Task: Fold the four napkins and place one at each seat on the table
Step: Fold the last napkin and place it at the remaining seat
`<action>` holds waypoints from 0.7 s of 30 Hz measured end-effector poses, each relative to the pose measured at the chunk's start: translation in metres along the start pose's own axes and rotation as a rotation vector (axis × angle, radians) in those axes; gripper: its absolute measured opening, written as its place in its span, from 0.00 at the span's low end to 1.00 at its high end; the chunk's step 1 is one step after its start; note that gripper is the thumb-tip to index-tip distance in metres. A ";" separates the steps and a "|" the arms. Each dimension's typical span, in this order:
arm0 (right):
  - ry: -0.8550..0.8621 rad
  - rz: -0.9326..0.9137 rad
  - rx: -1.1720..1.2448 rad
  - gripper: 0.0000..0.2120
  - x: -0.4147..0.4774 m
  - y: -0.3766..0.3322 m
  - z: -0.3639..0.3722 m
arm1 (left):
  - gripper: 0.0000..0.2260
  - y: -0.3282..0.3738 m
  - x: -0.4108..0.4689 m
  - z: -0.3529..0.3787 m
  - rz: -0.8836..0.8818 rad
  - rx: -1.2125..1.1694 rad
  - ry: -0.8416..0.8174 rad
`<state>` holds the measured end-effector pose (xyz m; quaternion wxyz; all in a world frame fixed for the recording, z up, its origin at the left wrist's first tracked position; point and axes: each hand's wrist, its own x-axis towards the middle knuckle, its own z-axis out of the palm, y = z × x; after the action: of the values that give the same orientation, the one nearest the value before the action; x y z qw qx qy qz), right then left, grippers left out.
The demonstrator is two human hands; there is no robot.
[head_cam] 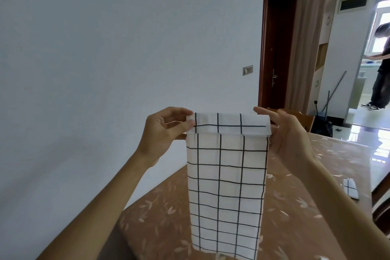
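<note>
Currently a checked napkin is held up above the table, so that it hangs straight. Its folded top edge is pinched between the closed fingers of the left hand and of the right hand, one at each corner. A folded napkin is already laid on the table, well apart to the right of the fingers.

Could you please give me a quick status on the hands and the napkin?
Left hand and right hand pinch top corners of checked napkin, hanging above table. Top edge turned over. One folded napkin lies at right edge. Nothing in the way.
</note>
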<state>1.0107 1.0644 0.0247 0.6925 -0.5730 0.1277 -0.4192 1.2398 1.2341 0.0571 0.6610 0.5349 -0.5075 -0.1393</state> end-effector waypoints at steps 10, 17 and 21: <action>-0.007 -0.008 -0.304 0.14 -0.009 0.007 0.016 | 0.20 0.005 0.001 -0.007 -0.035 0.035 -0.018; -0.020 -0.130 -0.427 0.10 -0.005 0.000 0.019 | 0.13 -0.017 -0.007 -0.009 -0.236 0.107 -0.175; -0.100 -0.243 -0.551 0.11 -0.010 -0.004 0.017 | 0.11 -0.013 -0.003 -0.014 -0.211 0.152 -0.130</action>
<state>1.0143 1.0829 0.0301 0.4612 -0.7703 0.1327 -0.4199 1.2543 1.2388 0.0453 0.5658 0.6238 -0.4993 -0.2037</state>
